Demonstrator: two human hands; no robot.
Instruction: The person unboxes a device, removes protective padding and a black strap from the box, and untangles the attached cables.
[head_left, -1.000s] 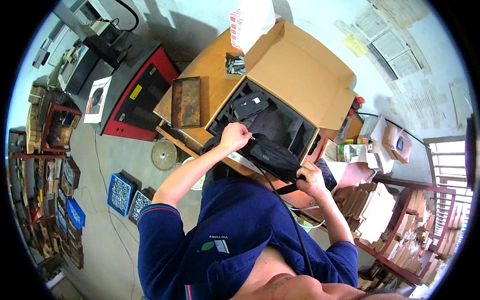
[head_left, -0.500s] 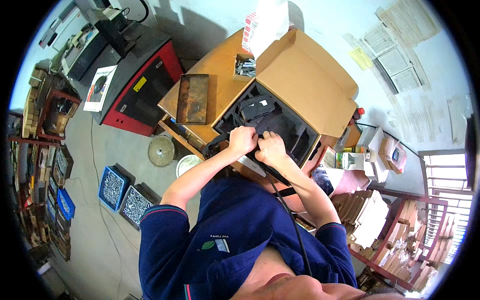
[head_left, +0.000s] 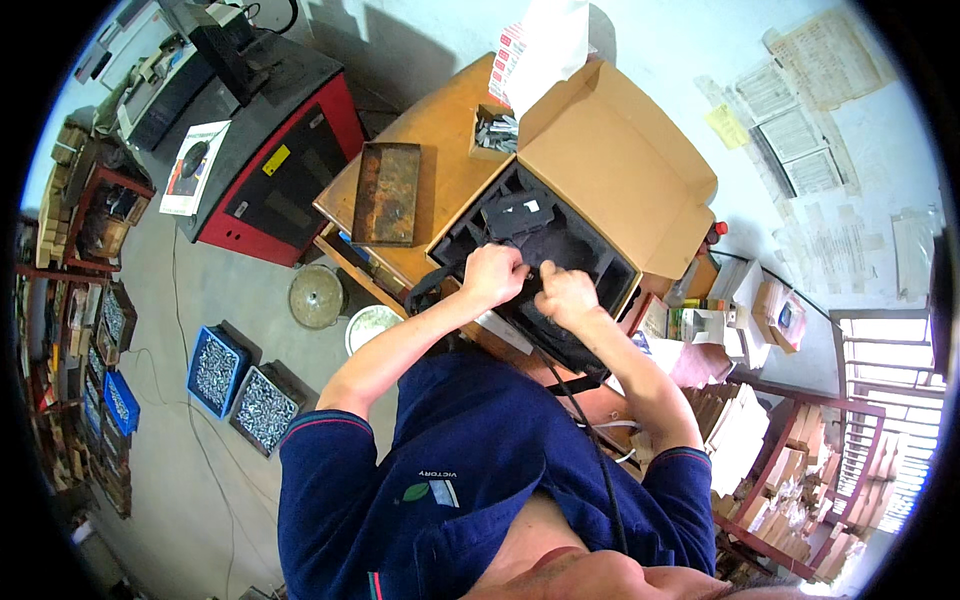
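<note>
My left hand (head_left: 495, 274) is closed in a pinch over the front part of an open cardboard box (head_left: 640, 165). My right hand (head_left: 567, 296) is beside it with curled fingers, a small gap between the two. Whatever the fingertips hold is dark and too small to make out. Below the hands lies black foam (head_left: 575, 245) with cut-out compartments. A black device (head_left: 517, 212) with a small white label rests on the foam, just beyond my left hand. From under my right hand a black cable (head_left: 590, 430) runs down along my shirt.
A rusty metal tray (head_left: 387, 195) and a small carton of metal pieces (head_left: 493, 132) share the wooden desk (head_left: 440, 110). Blue bins of small metal parts (head_left: 217, 372) stand on the floor at left, near a red-and-black cabinet (head_left: 285, 170). Papers and books (head_left: 735, 290) crowd the right side.
My hands have moved slightly apart, the right one shifting to the right. The cable has swung a little to the right as well. The box and the black device stay in place.
</note>
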